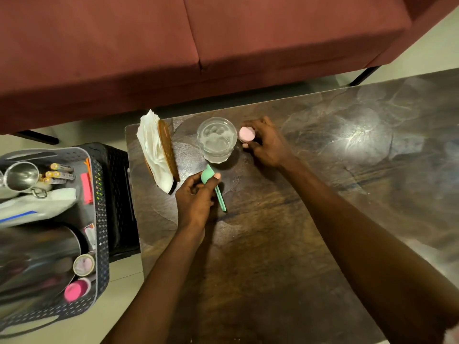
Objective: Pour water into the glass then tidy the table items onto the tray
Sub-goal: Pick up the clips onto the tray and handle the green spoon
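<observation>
A clear glass with water in it stands on the dark wooden table near its far left corner. My left hand grips a green spoon just in front of the glass, bowl end up. My right hand holds a small pink-lidded container right beside the glass. A grey perforated tray sits to the left of the table on a black stool.
A wooden napkin holder with white napkins stands left of the glass. The tray holds a steel jug, a steel cup, pens, a pink bottle and small jars. A red sofa lies beyond the table.
</observation>
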A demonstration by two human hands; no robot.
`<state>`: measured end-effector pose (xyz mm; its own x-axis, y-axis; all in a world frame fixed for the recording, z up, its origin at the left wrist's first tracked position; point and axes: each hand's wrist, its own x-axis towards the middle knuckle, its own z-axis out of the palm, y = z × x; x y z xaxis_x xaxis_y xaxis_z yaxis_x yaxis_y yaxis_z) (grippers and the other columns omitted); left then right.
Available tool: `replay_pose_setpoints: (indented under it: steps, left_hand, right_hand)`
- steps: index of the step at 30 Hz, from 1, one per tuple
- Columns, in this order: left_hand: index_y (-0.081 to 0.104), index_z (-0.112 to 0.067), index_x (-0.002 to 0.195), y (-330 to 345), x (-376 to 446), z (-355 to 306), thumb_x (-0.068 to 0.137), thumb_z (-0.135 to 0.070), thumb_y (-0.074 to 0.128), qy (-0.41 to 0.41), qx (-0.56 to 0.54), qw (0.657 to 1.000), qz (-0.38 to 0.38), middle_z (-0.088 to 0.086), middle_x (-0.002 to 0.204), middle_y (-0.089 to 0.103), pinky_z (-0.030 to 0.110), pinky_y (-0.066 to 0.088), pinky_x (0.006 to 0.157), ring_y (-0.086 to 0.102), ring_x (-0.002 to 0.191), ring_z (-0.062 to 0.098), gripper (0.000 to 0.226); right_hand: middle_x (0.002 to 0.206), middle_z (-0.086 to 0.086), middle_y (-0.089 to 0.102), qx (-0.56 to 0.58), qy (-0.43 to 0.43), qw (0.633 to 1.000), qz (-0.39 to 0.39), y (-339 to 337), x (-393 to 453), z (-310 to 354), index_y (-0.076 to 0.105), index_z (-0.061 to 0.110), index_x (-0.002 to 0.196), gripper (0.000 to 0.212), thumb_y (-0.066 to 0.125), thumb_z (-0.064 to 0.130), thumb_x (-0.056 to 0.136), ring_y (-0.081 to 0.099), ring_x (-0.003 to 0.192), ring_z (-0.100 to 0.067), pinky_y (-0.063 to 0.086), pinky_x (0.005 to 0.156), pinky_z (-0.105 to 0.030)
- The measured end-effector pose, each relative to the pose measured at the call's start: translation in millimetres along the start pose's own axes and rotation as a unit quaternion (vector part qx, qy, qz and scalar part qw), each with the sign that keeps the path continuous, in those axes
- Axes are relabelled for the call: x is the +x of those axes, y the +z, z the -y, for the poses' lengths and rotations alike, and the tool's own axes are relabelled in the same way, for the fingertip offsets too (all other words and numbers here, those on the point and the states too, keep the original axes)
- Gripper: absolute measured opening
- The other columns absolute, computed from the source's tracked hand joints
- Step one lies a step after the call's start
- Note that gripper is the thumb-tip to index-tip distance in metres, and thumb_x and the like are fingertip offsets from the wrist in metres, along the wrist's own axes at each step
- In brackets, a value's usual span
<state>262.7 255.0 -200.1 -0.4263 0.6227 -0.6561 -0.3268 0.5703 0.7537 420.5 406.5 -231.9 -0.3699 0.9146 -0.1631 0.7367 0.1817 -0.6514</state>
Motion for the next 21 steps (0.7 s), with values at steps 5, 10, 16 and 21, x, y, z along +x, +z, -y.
replay_pose_setpoints:
  steps: [5,10,16,21]
  left_hand:
    - [0.067,-0.016,0.115,-19.2,-26.6,-18.9,0.080,-0.026,0.079,0.028,0.007,1.000,0.003,0.010,0.095,0.074,0.038,0.059,0.075,0.072,0.082,0.022,0.038]
    - [0.066,-0.018,0.115,-52.5,-63.8,-54.8,0.079,-0.029,0.078,0.078,0.016,0.996,0.028,-0.002,0.088,0.075,0.023,0.059,0.059,0.072,0.071,0.013,0.040]
    - [0.067,-0.014,0.111,-120.7,-102.7,-119.5,0.064,-0.040,0.079,0.184,0.087,0.977,0.072,0.001,0.097,0.075,0.018,0.056,0.064,0.073,0.081,0.016,0.056]
    - [0.064,-0.016,0.100,-195.1,-100.9,-160.4,0.064,-0.030,0.086,0.265,0.160,0.951,-0.011,0.007,0.097,0.073,0.046,0.059,0.082,0.070,0.090,0.033,0.044]
  right_hand:
    - [0.124,0.000,0.055,0.062,0.043,0.995,-0.071,-8.2,-47.1,5.2,0.059,0.022,0.128,0.048,0.075,0.023,0.083,0.057,0.110,-0.018,0.049,0.096,-0.034]
    - [0.122,0.006,0.054,0.101,0.033,0.989,-0.107,-17.9,-91.8,39.6,0.060,0.023,0.128,0.051,0.078,0.030,0.081,0.057,0.104,-0.009,0.052,0.089,-0.028]
    - [0.120,0.013,0.055,0.102,-0.021,0.991,-0.084,-18.6,-116.6,109.1,0.059,0.031,0.124,0.049,0.075,0.039,0.079,0.057,0.098,-0.002,0.050,0.094,-0.049]
    - [0.116,0.009,0.059,0.098,-0.102,0.989,-0.032,6.5,-106.2,183.8,0.062,0.028,0.119,0.043,0.076,0.034,0.079,0.058,0.092,-0.002,0.052,0.086,-0.040]
